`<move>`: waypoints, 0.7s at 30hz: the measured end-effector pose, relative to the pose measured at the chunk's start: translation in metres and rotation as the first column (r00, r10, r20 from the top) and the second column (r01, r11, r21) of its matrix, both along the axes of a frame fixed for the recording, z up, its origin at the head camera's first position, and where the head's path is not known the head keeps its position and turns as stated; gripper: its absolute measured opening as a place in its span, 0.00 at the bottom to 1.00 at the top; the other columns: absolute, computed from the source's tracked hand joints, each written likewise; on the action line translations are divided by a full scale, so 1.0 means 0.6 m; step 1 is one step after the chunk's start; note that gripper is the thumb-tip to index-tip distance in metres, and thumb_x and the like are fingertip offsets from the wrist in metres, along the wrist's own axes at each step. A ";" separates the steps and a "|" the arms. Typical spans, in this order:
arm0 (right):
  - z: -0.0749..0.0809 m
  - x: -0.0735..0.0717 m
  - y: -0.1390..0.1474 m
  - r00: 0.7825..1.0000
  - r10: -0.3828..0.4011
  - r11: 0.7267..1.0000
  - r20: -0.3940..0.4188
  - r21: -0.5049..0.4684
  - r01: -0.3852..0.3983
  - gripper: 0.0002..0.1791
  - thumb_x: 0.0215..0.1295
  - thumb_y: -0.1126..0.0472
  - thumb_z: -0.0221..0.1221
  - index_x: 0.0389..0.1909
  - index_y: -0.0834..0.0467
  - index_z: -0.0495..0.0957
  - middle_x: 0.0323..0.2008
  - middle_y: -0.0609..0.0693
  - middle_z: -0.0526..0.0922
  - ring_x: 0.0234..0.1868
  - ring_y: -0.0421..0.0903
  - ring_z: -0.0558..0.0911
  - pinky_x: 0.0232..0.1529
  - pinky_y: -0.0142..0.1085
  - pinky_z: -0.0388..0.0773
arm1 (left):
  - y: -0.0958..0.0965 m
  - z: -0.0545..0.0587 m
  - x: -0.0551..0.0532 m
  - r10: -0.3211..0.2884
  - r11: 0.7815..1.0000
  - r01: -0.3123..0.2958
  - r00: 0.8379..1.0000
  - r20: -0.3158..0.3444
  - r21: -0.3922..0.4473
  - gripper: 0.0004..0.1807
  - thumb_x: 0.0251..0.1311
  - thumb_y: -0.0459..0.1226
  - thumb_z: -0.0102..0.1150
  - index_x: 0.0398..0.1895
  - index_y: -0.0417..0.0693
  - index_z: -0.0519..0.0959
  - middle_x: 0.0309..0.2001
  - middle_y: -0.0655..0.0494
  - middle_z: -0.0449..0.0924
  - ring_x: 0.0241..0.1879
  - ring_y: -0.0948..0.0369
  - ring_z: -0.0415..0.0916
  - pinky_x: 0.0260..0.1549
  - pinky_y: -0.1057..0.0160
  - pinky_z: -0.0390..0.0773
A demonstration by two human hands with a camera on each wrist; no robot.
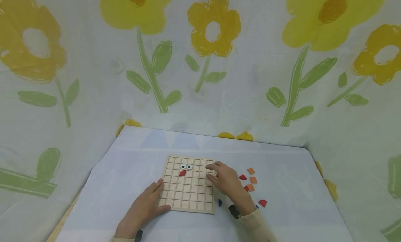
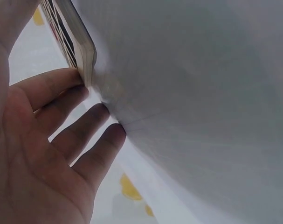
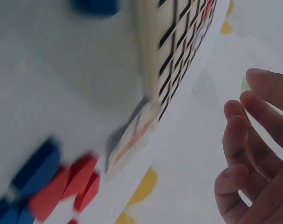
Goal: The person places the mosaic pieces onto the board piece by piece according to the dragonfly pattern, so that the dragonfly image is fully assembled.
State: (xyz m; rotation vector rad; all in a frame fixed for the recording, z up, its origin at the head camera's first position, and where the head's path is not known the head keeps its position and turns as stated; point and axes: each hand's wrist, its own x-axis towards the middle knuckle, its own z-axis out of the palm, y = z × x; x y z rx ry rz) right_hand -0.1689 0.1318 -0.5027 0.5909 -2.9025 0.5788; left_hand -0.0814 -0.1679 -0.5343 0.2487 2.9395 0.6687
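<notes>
A light wooden grid board (image 1: 189,191) lies flat on the table. Two round eye pieces (image 1: 183,166) sit side by side in its upper left squares, with a red quarter-circle piece (image 1: 182,173) just below. My left hand (image 1: 145,203) touches the board's left edge, thumb near the lower left corner; the left wrist view shows fairly straight fingers (image 2: 52,88) against the rim. Over the board's right edge is my right hand (image 1: 227,179). In the right wrist view its loosely bent fingers (image 3: 237,135) hold nothing and are apart from the board.
Orange square pieces (image 1: 253,179) and red quarter-circle pieces (image 1: 262,203) are scattered right of the board. Blue pieces (image 3: 36,168) lie nearby. A pale flat piece with an orange stripe (image 3: 134,140) is by the board's edge. Flowered cloth (image 1: 244,82) surrounds the table.
</notes>
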 end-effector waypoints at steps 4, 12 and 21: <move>-0.006 0.001 0.049 0.997 0.011 0.999 -0.080 -0.037 -0.014 0.19 0.60 0.56 0.73 0.53 0.48 0.86 0.42 0.42 0.83 0.28 0.35 0.75 0.24 0.25 0.74 | -0.001 -0.002 0.000 0.001 1.000 -0.001 1.000 -0.001 0.003 0.54 0.50 0.58 0.74 0.73 0.35 0.66 0.77 0.45 0.59 0.74 0.42 0.57 0.72 0.44 0.62; -0.011 0.006 0.126 0.990 -0.142 0.990 -0.022 0.011 0.142 0.24 0.58 0.59 0.74 0.57 0.46 0.83 0.49 0.43 0.82 0.34 0.38 0.78 0.34 0.29 0.84 | -0.001 -0.003 0.001 -0.001 1.000 0.001 1.000 0.008 0.007 0.54 0.51 0.58 0.73 0.73 0.35 0.66 0.77 0.45 0.59 0.75 0.42 0.57 0.73 0.44 0.61; -0.021 0.012 0.176 0.972 -0.222 0.974 0.081 0.065 0.217 0.23 0.62 0.60 0.71 0.59 0.48 0.82 0.52 0.49 0.81 0.43 0.45 0.81 0.47 0.43 0.87 | -0.002 -0.002 0.000 -0.003 1.000 0.003 1.000 0.005 0.001 0.54 0.51 0.58 0.73 0.74 0.35 0.65 0.77 0.45 0.59 0.75 0.42 0.57 0.73 0.44 0.61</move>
